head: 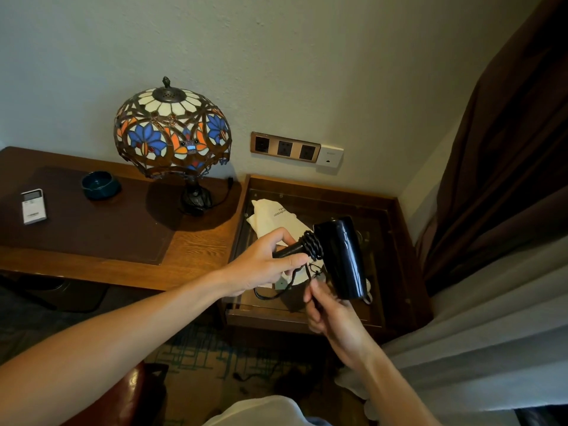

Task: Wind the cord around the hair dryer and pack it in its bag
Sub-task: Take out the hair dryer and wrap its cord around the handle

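A glossy black hair dryer [344,256] hangs in the air above a glass-topped side table [396,259]. My left hand [264,265] grips its handle. Several turns of black cord [312,244] sit around the handle where it meets the body. A loose stretch of cord loops down below my left hand, and my right hand [332,318] pinches that cord just under the dryer. A cream cloth bag [273,219] with printed text lies crumpled on the glass, partly hidden behind the dryer and my left hand.
A stained-glass lamp [172,130] stands on the wooden desk [196,250] to the left, with a dark green ashtray [100,184] and a white remote [33,206]. Wall sockets [284,147] sit above the side table. Brown and pale curtains [498,210] hang on the right.
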